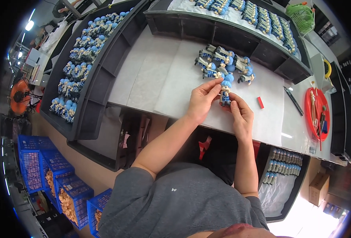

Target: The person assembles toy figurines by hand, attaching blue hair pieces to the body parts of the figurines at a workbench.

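Observation:
A small blue-haired figurine [225,94] in a blue outfit is held upright between my two hands, just above the near part of the table. My left hand [202,98] pinches it near the head with thumb and forefinger. My right hand [242,117] grips it low, around the feet, with thumb and fingers. Just beyond my fingers lies a loose pile of similar figurines [223,59], resting on white sheeting [175,91]. A little red block [260,102] sits on the table to the right of my right hand.
Black trays of figurines stand at the left [100,75] and far side [231,37]; another tray [280,198] is low at right. A dark pen-like tool [293,101] and a red dish [308,115] of tools lie right. Blue crates [70,170] stand lower left.

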